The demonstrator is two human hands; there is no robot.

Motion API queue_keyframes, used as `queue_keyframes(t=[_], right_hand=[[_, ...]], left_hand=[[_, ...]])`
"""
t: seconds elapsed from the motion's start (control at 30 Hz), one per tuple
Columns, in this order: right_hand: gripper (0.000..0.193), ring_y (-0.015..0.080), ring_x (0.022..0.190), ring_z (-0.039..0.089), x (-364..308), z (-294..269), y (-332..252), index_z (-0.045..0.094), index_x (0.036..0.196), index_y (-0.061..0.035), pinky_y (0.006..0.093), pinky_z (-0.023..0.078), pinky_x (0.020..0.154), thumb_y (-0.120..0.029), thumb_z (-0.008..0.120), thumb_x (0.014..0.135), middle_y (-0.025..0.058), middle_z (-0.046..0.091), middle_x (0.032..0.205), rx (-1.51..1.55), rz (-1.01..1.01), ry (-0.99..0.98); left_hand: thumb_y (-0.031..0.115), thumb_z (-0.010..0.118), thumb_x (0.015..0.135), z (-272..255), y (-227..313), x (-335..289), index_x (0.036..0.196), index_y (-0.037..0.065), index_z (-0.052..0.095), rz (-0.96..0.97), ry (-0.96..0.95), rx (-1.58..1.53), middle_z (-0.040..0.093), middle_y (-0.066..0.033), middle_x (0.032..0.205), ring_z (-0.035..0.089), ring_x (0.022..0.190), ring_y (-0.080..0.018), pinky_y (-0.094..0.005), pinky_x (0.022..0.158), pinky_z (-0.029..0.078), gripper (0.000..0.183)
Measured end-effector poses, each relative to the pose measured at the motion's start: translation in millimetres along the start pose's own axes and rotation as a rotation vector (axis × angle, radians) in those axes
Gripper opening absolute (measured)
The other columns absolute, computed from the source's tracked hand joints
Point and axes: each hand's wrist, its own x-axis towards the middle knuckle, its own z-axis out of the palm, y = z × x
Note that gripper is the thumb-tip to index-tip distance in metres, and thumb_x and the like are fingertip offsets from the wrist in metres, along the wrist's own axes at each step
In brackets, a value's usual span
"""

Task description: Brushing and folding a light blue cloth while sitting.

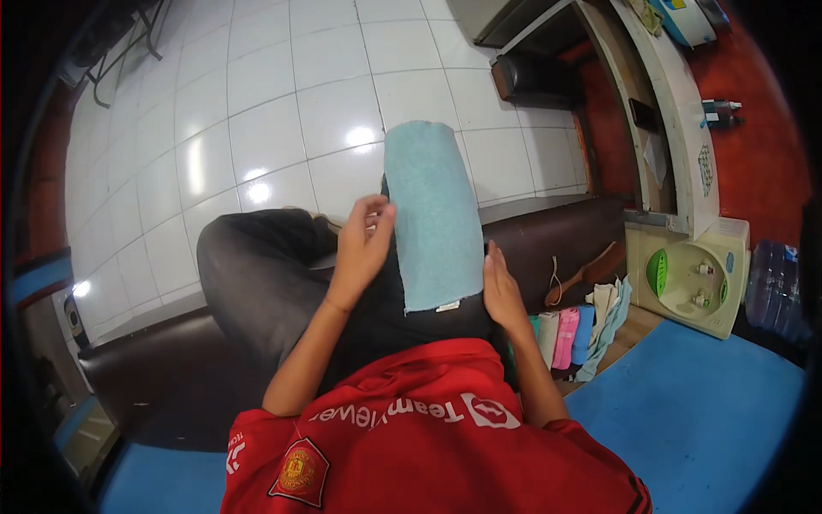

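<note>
A light blue-green cloth (434, 214), folded into a long strip, lies over my right thigh in dark trousers. A small white label sticks out at its near end. Beside the cloth's left edge is my left hand (364, 244), fingers loosely bent and apart from the thumb, with nothing visible in it. My right hand (503, 291) rests along the cloth's near right edge, its fingers stretched out flat against the side of my thigh. Part of that hand's palm side is hidden.
I sit on a dark brown padded bench (163, 385). To my right are several folded cloths (569, 336) in different colours, a brown wooden long-handled brush or paddle (591, 272), a cream water dispenser (698, 278) and a large water bottle (777, 291). White floor tiles (257, 103) stretch ahead.
</note>
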Motion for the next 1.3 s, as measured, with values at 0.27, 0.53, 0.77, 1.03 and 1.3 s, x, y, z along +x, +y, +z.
queue_keyframes(t=[0.27,0.53,0.77,1.03,1.3], right_hand=[[0.044,0.0092,0.089,0.057,174.0,-41.2,-93.3,0.06,0.123,0.001,0.0246,0.045,0.078,-0.034,0.061,0.095,0.0047,0.065,0.102,0.652,0.264,-0.231],[0.024,0.0055,0.077,0.054,244.1,-93.2,-153.7,0.066,0.103,-0.0085,0.0204,0.041,0.067,-0.028,0.069,0.09,-0.0036,0.062,0.086,0.792,-0.11,-0.213],[0.026,0.0108,0.091,0.062,157.9,-189.7,-220.0,0.059,0.118,-0.0028,0.0232,0.049,0.076,-0.006,0.064,0.092,0.0037,0.065,0.106,0.561,-0.667,0.023],[0.02,0.0223,0.078,0.066,36.8,-186.7,-167.6,0.071,0.091,-0.0013,0.0309,0.05,0.074,0.001,0.073,0.072,0.0102,0.07,0.083,-0.015,-0.606,-0.143],[0.016,0.0275,0.071,0.059,-30.0,-135.6,-104.0,0.073,0.091,-0.0059,0.0375,0.046,0.065,-0.009,0.074,0.075,0.0106,0.062,0.077,0.061,-0.286,-0.555]], left_hand=[[0.023,0.068,0.091,9.1,-1.5,120.6,0.115,-0.012,0.058,-0.424,-0.053,-0.343,0.064,-0.0142,0.099,0.06,0.087,-0.0184,-0.0295,0.075,0.05,0.044],[0.021,0.073,0.088,-16.5,106.5,133.9,0.109,-0.001,0.061,-0.111,-0.047,-0.32,0.063,-0.0067,0.096,0.058,0.082,-0.0132,-0.0236,0.074,0.047,0.033],[0.007,0.069,0.088,-37.9,216.3,60.7,0.1,-0.001,0.068,0.58,-0.153,-0.01,0.068,-0.0044,0.09,0.063,0.083,-0.0106,-0.0237,0.077,0.051,0.014],[-0.005,0.07,0.066,-49.5,162.3,-39.4,0.091,0.008,0.072,0.654,-0.371,0.449,0.066,-0.0071,0.085,0.064,0.083,-0.0248,-0.0336,0.074,0.052,0.028],[-0.001,0.07,0.07,-36.7,69.2,-112.6,0.091,0.009,0.072,0.399,-0.616,0.485,0.069,-0.0026,0.09,0.064,0.087,-0.0203,-0.0319,0.087,0.045,0.024]])
